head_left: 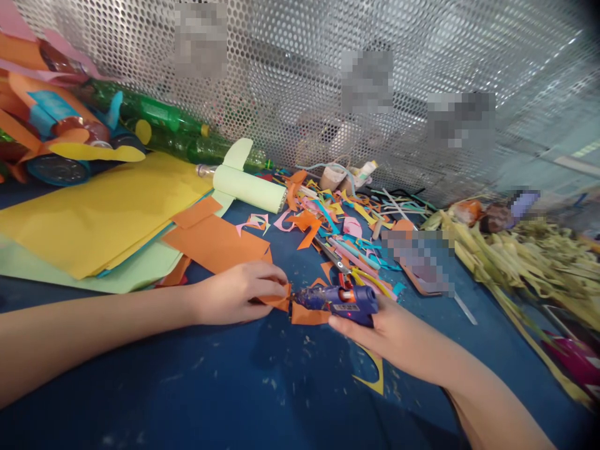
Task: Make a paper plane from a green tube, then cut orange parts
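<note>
At the centre, my right hand (389,328) is wrapped round a blue glue gun (335,300), whose nozzle points left. My left hand (241,292) pinches a small orange paper piece (281,302) right at the nozzle tip. Part of the orange paper (309,315) extends below the gun's barrel. The left fingertips are partly hidden behind the hand. Just beyond my left hand lie larger orange sheets (218,240). Behind the glue gun are scissors (332,254) and yellow handles.
Yellow sheets (103,212) lie at left, near bottles wrapped in coloured paper (70,125). A pale green paper-wrapped bottle (250,187) sits mid-table. Paper scraps, a phone (417,262) and dried husks (510,256) lie at right. A perforated metal panel (290,75) stands behind.
</note>
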The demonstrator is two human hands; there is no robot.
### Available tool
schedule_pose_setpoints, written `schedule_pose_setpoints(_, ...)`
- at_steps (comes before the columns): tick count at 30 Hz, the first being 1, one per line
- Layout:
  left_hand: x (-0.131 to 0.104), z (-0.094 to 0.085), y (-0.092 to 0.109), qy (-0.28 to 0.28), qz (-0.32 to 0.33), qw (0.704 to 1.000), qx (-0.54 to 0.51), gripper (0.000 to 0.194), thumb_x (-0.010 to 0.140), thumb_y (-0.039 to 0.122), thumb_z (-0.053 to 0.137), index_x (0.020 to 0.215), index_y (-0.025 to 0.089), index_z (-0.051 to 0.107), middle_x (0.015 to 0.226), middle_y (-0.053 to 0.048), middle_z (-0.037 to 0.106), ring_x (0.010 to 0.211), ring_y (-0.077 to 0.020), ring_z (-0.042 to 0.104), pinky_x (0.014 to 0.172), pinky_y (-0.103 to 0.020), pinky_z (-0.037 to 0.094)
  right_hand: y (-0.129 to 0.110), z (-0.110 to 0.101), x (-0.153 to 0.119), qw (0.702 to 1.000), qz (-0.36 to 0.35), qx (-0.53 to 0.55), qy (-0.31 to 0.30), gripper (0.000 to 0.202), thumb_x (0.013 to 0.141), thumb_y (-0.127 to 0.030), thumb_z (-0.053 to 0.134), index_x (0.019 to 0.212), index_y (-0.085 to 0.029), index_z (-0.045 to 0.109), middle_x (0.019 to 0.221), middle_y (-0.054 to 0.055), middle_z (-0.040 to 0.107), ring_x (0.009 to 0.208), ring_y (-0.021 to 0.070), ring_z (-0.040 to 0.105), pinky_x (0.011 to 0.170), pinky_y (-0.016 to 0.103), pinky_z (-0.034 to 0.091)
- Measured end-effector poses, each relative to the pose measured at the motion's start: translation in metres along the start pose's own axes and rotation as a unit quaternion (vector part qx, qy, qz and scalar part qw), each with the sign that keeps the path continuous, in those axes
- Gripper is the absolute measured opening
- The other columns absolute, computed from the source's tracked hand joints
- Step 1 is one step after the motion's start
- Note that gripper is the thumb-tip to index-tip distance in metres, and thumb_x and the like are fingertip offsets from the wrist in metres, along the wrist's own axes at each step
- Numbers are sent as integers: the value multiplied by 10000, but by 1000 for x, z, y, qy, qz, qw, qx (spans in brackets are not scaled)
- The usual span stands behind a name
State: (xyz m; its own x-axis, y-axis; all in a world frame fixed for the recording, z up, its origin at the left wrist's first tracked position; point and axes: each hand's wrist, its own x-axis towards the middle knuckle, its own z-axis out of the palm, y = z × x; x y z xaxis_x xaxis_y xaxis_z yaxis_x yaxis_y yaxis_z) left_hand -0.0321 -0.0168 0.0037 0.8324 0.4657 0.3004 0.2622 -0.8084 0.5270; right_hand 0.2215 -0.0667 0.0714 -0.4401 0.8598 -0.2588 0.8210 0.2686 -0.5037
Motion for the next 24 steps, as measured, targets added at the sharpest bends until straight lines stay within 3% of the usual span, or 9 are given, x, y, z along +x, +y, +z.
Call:
schedule_pose_setpoints(7,0,1,-1,8,3,1000,4,288,771,99,500,1033,169,597,1130,-107,553,1019,-195,525,888,-310,428,1,-1,-4,1000,-15,-11,-21,383,855,-437,459,1212,-317,527,1132,-7,621,1016,217,582,843,303,489)
schedule_pose_setpoints(11,0,0,0,5,20,1000,4,286,785,83,470,1019,179,603,1125,-99,553,1022,-188,522,886,-305,426,0,-1,-4,1000,-12,-10,-19,362,849,-435,466,1177,-313,561,1077,-1,649,954,219,612,794,299,510)
schedule_pose_setpoints(18,1,-1,1,-8,23,1000,5,298,778,67,469,1017,190,599,1134,-99,553,1026,-192,520,886,-309,426,-2,1,0,1000,-10,1,25,318,839,-417,479,1063,-250,631,1071,27,654,1002,243,589,856,342,480)
schedule_pose_setpoints(24,2,-2,2,-8,26,1000,4,286,781,74,466,1006,190,600,1131,-100,555,1025,-197,521,882,-314,430,1,4,5,999,-23,-17,45,326,856,-410,454,1097,-255,609,1125,26,628,1044,238,565,896,354,451)
